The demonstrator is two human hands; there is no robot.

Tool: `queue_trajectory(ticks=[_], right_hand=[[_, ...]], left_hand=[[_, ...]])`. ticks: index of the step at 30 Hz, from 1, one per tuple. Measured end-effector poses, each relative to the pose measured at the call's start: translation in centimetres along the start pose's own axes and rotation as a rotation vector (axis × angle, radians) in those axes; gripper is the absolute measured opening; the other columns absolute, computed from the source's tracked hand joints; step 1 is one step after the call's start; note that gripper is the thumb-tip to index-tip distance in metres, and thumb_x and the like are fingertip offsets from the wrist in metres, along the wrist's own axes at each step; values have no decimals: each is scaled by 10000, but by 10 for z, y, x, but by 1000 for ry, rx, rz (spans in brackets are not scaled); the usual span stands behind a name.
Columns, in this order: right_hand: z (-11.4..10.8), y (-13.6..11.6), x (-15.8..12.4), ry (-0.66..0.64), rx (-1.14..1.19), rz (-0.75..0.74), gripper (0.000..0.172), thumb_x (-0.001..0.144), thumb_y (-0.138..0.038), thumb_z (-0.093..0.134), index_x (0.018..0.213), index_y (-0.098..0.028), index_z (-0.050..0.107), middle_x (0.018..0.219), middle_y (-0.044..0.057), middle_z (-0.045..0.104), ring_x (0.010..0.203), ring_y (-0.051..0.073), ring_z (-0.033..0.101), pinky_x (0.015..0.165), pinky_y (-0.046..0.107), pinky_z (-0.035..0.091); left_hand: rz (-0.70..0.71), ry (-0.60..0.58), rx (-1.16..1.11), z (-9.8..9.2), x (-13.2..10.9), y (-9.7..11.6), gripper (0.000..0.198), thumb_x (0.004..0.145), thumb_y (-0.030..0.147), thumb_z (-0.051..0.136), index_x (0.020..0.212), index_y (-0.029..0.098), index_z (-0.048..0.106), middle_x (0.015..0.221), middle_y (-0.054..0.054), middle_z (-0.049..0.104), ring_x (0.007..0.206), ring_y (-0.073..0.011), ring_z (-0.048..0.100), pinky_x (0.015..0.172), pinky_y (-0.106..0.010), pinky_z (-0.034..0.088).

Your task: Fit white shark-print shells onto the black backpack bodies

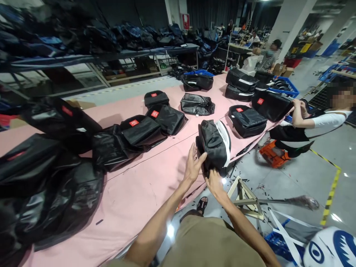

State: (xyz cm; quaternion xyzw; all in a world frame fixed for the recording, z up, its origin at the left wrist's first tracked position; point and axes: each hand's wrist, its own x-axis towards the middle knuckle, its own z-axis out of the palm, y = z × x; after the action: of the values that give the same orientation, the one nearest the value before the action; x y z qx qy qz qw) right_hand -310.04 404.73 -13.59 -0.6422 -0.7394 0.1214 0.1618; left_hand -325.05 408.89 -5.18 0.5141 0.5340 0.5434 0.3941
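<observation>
A black bag [213, 142] with a white strip along its side stands at the near edge of the pink-covered table [133, 200]. Against its left side rests my left hand [194, 163], thumb and fingers apart and not closed round anything. My right hand [215, 181] is at the bag's lower near edge, fingers curled into the black material; the fingertips are hidden. Just beyond lie a black bag with a red label [247, 120] and a wrinkled black bag [197, 104].
More black bags [140, 129] lie along the table, with a large heap [61, 200] at the left. At the right a co-worker [319, 118] handles a labelled bag [272, 105]. A cream metal frame [246, 200] and a blue crate [280, 237] stand on the floor to my right.
</observation>
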Motion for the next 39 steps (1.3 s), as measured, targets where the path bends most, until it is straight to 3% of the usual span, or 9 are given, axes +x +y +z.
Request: queue_trajectory(ticks=[6,9,12,16,20,25,30,34,39], right_hand=[[-29,68,-38,-446,286,129,316,1059,-470,599,916,-231,749,854,41,780,807,217,697,739,287,455],[-77,95,-30,-156,385,285,582,1128,-621,372,930,-215,738,838,77,770,771,237,675,729,316,485],[-126,75,6,219,532,259,682,1094,-792,385,1282,-234,730,1173,112,821,1016,279,743,890,357,551],[-156,39,76,269,279,319,777,1072,-829,449,1461,-184,643,1299,209,791,1167,361,759,1014,435,537],[-133,92,88,184,157,609,768,1158,-698,287,1370,-92,710,1247,300,787,1184,384,758,1011,428,521],[-53,154,6,-77,247,780,781,1188,-456,147,1027,-76,810,1160,310,811,1099,354,779,911,368,524],[7,141,-26,-135,307,819,772,1184,-490,130,987,-155,797,1111,205,837,1028,298,790,852,331,538],[-14,160,-14,-74,304,882,568,1161,-456,299,1247,-126,754,1246,219,797,1166,332,752,984,384,544],[-98,153,-19,565,99,437,588,1086,-338,500,1645,-157,505,1578,223,614,1487,335,562,1268,535,455]], left_hand=[[-109,124,242,23,26,36,783,999,466,801,1698,246,526,1571,-146,720,1464,-357,675,1246,-500,508],[-74,109,247,27,22,31,684,1012,430,777,1648,262,589,1574,-119,722,1476,-341,669,1246,-478,512],[-41,78,239,44,10,27,696,1009,443,780,1652,268,582,1597,-114,706,1482,-332,664,1255,-469,514],[17,7,271,64,-11,27,724,995,388,776,1672,248,562,1656,-128,652,1514,-342,636,1279,-487,500],[1,-7,336,24,-8,23,637,975,330,748,1601,281,636,1525,-96,756,1364,-327,735,1199,-475,559],[-103,108,596,-60,23,-1,540,903,286,685,1441,272,729,1234,-107,851,1125,-372,780,991,-457,579],[-134,86,549,-63,36,-14,380,912,440,600,1166,213,769,974,-97,811,913,-318,720,833,-380,529],[-131,-55,404,-35,37,3,446,890,608,664,1053,208,777,910,-51,779,874,-266,670,791,-326,499],[-111,-337,211,5,38,35,493,900,684,725,977,200,778,788,14,685,761,-190,572,677,-259,439]])
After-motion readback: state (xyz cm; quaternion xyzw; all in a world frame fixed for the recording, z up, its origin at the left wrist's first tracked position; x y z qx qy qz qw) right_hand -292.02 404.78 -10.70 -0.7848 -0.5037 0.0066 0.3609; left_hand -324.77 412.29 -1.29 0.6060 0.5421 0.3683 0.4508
